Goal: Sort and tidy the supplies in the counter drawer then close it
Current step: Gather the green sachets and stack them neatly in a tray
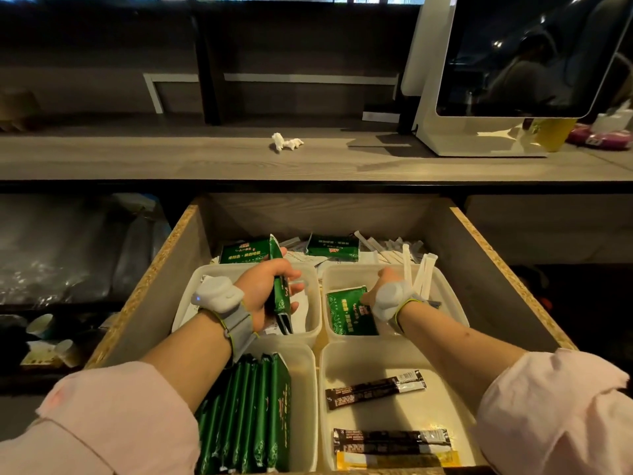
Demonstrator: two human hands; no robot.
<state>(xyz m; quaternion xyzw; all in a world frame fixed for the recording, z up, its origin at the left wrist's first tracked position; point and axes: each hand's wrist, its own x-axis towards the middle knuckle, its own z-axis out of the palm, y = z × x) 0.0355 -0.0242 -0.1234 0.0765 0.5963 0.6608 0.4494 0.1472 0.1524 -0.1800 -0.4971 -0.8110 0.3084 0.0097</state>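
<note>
Green packets [246, 416] are already lined up in the lower-left bin. One more packet [281, 286] is gripped by the left hand [263, 289]; another [349, 313] is pinched center-frame by the right hand [383, 286]. Both are probably best slotted upright alongside.

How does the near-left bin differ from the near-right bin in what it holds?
The near-left bin holds green packets standing on edge in a tight row; the near-right bin holds dark stick sachets lying flat and spread apart. The left one looks fuller, the right one shows bare floor. Both are white plastic bins in the drawer.
</note>
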